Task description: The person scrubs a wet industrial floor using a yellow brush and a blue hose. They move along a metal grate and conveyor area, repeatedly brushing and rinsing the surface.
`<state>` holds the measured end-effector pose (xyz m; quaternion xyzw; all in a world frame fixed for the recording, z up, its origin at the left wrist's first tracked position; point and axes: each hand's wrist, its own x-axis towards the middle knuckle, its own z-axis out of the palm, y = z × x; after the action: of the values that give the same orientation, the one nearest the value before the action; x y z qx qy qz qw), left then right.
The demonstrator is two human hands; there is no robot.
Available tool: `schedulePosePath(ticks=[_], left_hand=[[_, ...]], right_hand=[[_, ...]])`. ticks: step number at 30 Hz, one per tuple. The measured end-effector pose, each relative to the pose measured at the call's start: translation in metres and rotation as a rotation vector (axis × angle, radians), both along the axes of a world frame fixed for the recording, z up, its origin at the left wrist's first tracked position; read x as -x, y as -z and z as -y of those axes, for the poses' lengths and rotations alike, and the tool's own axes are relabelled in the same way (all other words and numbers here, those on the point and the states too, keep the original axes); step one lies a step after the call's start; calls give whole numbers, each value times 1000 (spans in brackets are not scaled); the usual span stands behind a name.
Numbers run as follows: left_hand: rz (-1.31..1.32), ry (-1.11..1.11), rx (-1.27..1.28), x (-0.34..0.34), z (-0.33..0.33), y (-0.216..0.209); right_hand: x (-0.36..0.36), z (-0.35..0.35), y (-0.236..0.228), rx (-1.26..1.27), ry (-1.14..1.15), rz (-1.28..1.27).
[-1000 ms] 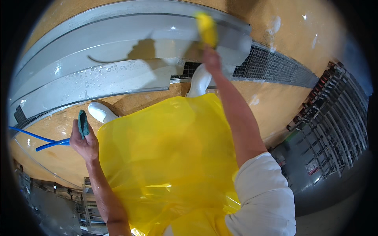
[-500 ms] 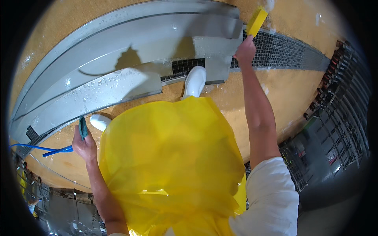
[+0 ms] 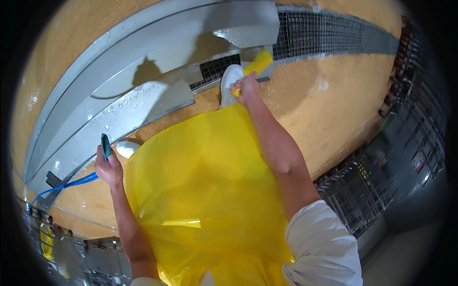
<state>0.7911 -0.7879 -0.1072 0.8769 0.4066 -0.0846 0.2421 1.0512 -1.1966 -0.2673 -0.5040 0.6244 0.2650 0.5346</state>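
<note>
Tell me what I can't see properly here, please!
Yellow brush, head view: the right hand covers part of its handle.
Green pad, head view: its lower end is hidden in the left hand.
White boot on the left, head view: the yellow apron hides most of it beyond the toe.
Metal racks on the right, head view: too dark and blurred to tell what they hold.

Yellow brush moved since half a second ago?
Yes: against the floor grate, the yellow brush in the right hand has shifted left and down in view, toward the yellow apron.
</note>
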Motion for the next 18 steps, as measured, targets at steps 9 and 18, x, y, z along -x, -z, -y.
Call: schedulePosePath(ticks=[9, 18], left_hand=[[-30, 4, 4, 31, -14, -10], [77, -9, 85, 18, -4, -17]], right_hand=[[-11, 21, 70, 24, -405, 7], [62, 44, 25, 404, -1025, -86]])
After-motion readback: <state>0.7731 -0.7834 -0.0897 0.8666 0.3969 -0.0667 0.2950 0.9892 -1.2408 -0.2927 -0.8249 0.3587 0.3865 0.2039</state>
